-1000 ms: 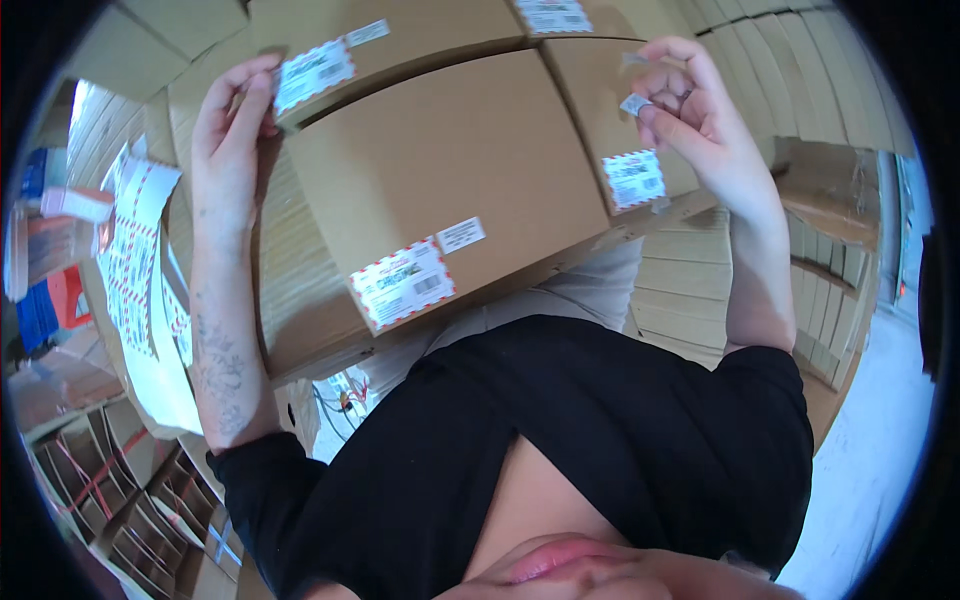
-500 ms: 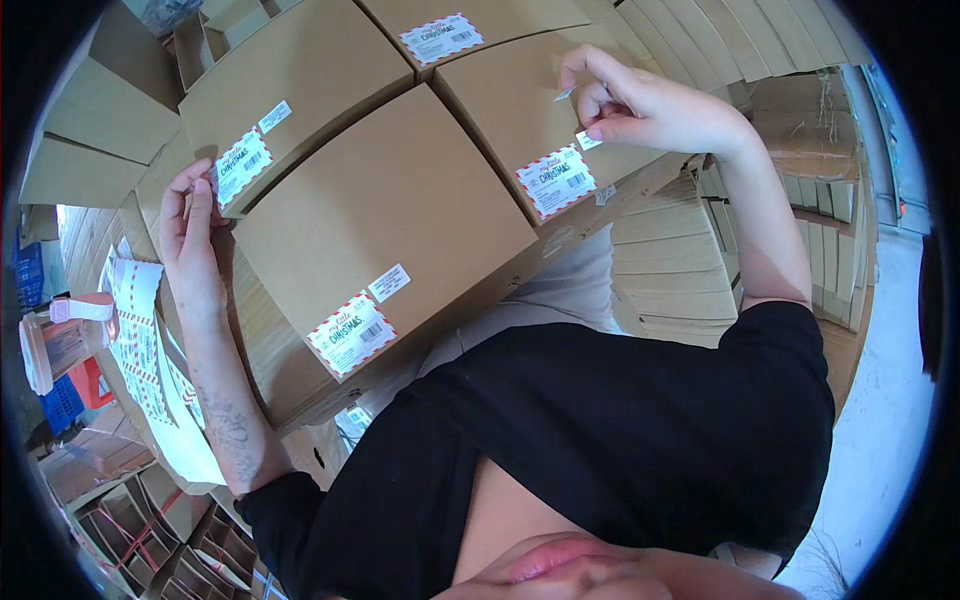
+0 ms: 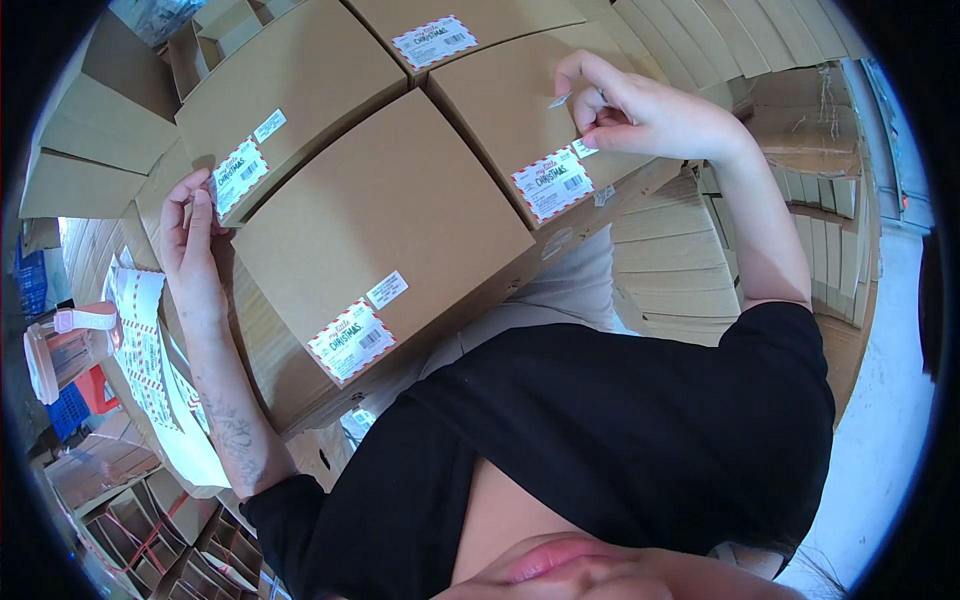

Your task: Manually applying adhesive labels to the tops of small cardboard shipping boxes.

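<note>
My right hand (image 3: 640, 112) is over the right cardboard box (image 3: 500, 95), its fingers curled. Its thumb is on a small white sticker (image 3: 582, 149) at the upper corner of a larger red-and-blue-edged label (image 3: 553, 185). A second small sticker (image 3: 560, 101) clings to the index fingertip. My left hand (image 3: 192, 228) grips the near left corner of the left box (image 3: 290, 70), beside its bordered label (image 3: 238, 178) and small white sticker (image 3: 269, 125). Between them, the front box (image 3: 385, 200) carries a bordered label (image 3: 352, 342) with a small sticker (image 3: 388, 290) touching its corner.
A fourth labelled box (image 3: 500, 15) stands at the back. Printed label sheets (image 3: 140, 330) lie at the left, beside a pink-handled tape dispenser (image 3: 75, 345). Stacked flat cardboard (image 3: 670, 260) is at the right; open cartons (image 3: 100, 120) stand at the far left.
The right thumb is slightly lower at the small sticker, which looks closer to the bordered label. The left hand stays at its box corner. The whole view has shifted a little.
</note>
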The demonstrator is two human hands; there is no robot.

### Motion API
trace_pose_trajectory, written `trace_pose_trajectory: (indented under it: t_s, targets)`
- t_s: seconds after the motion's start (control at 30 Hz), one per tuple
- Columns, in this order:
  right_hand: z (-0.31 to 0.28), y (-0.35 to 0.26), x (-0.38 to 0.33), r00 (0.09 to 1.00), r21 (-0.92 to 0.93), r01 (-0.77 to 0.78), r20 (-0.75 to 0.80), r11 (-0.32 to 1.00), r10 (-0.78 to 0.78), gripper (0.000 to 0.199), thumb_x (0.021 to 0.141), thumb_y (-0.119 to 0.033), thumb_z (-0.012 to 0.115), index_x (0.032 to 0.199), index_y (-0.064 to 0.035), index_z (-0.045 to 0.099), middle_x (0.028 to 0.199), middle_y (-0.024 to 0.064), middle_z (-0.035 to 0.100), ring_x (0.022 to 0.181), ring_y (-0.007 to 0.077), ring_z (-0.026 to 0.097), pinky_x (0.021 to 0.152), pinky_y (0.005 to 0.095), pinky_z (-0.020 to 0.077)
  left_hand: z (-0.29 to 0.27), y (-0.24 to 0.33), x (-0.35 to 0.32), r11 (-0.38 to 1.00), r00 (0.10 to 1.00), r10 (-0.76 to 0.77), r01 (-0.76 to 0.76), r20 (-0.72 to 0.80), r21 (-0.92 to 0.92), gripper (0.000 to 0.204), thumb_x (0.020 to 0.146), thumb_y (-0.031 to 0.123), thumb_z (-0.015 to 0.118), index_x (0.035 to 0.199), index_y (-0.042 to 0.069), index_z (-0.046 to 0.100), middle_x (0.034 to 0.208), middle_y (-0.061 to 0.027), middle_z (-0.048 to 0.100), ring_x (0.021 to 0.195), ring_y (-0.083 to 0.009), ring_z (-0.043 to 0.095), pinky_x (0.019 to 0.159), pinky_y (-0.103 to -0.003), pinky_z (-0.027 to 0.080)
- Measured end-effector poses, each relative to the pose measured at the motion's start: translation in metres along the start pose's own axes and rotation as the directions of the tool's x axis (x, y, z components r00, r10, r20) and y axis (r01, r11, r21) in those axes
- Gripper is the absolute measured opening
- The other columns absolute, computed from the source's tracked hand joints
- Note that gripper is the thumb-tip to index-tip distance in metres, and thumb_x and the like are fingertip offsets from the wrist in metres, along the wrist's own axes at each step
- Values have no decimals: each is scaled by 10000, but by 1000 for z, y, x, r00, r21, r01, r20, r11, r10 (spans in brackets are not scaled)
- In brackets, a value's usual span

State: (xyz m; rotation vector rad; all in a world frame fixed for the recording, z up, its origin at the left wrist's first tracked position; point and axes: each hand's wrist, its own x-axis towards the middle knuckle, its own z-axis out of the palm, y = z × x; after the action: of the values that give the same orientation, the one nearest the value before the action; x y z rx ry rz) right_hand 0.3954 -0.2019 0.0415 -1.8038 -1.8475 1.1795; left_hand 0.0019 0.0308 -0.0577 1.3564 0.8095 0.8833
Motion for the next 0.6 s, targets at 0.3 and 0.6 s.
trace_pose_trajectory:
  t_s: [0.3,0.6]
  targets:
    - [2,0,0,998,-91,63,-18,994,-65,397,878,43,593,1205,-54,388,734,14,488,667,121,468,622,257,411,-10,-4,3,1000,999,-8,8,35,-14,267,1045,150,494,1268,26,572,1170,-39,619,1086,-99,565,930,-242,424]
    - [20,-27,-3,980,-519,-161,-187,839,73,449,866,-35,641,1255,-81,422,756,73,562,764,250,642,647,377,478,0,1,0,1000,1000,2,-3,8,7,237,1033,197,540,1231,82,602,1049,25,625,781,-14,480,660,-176,336]
